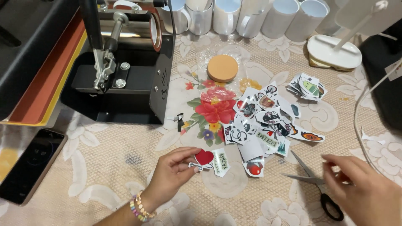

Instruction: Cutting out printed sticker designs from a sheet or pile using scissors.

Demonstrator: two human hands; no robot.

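We pinch a red heart sticker (204, 158) between the thumb and fingertips of our left hand (171, 175), holding it just above the lace-patterned cloth of the counter (104, 167). Our right hand (364, 190) hovers at the near right with loose, spread fingers grasping nothing, its fingertips just over the steel blades of the black-handled scissors (312, 184). Between the hands and a little farther away lies a heap of glossy paper stickers (261, 123), cut to irregular shapes. A round cork coaster (222, 68) sits beyond it. At far left stands a black metal mug press (125, 71); white ceramic mugs (226, 16) line the far edge.
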